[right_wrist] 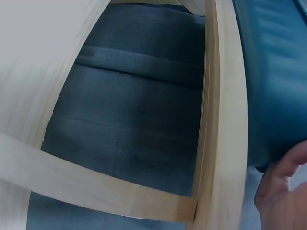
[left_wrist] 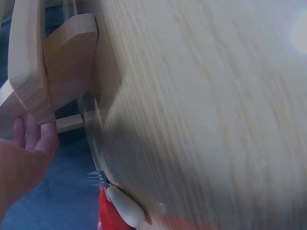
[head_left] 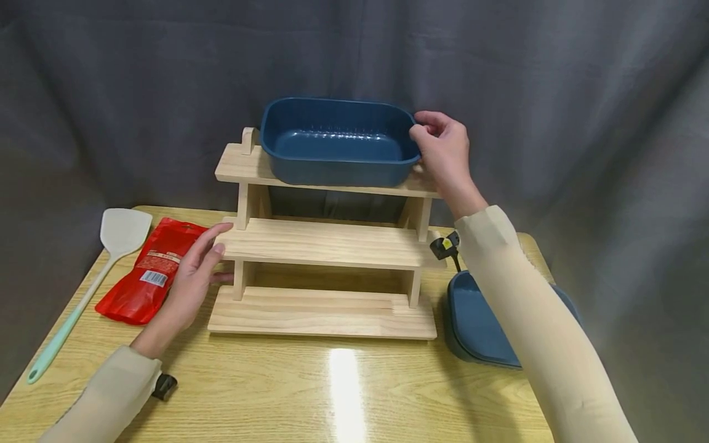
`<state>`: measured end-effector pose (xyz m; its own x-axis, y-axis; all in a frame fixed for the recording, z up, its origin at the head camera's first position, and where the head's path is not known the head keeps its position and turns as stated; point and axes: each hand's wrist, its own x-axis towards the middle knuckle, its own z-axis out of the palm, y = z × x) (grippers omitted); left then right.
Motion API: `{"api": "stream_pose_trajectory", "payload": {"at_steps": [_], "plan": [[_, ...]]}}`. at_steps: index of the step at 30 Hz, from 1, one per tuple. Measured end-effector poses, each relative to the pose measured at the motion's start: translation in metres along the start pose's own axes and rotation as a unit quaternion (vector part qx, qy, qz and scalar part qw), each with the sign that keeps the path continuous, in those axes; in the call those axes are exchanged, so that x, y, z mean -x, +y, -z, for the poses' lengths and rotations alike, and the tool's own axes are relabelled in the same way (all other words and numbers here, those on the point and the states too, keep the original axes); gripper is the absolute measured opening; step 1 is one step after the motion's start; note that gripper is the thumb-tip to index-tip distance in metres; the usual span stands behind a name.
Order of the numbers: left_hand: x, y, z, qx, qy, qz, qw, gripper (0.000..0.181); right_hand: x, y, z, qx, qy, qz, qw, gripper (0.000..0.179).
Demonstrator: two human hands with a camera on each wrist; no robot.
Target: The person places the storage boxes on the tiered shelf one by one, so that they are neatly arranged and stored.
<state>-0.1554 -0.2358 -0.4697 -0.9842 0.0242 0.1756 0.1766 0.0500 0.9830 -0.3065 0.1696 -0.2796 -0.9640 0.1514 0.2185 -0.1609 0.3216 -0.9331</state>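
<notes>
A three-tier wooden rack (head_left: 332,243) stands on the table. On its top tier is a dark blue rectangular container (head_left: 343,175), with its open side up and its inside bare. My right hand (head_left: 445,151) pinches the container's right rim between thumb and fingers. The right wrist view shows the container's wall (right_wrist: 276,81) beside the top board, with my right hand (right_wrist: 283,196) at its end. At the middle tier's left end, my left hand (head_left: 191,271) grips the board, fingers above and below. In the left wrist view, its fingertips (left_wrist: 33,136) touch the board's end.
Left of the rack lie a red packet (head_left: 146,295) and a white spatula (head_left: 124,231) with a mint handle. A fork with a white handle (left_wrist: 125,207) is by the packet. Blue containers (head_left: 487,320) sit at the right, partly behind my sleeve. A grey curtain (head_left: 354,49) hangs behind.
</notes>
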Motion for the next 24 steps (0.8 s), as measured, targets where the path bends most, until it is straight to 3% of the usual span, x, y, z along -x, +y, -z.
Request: {"api": "stream_pose_trajectory", "payload": {"at_steps": [8, 24], "plan": [[-0.001, 0.0, -0.002, -0.008, 0.004, 0.004, 1.0, 0.051, 0.011, -0.003, -0.002, 0.03, 0.026, 0.003, 0.9992, 0.038], [-0.002, -0.003, -0.003, -0.011, 0.002, 0.001, 0.9999, 0.051, 0.018, 0.008, -0.008, -0.038, 0.042, 0.02, 0.9982, 0.031]]}}
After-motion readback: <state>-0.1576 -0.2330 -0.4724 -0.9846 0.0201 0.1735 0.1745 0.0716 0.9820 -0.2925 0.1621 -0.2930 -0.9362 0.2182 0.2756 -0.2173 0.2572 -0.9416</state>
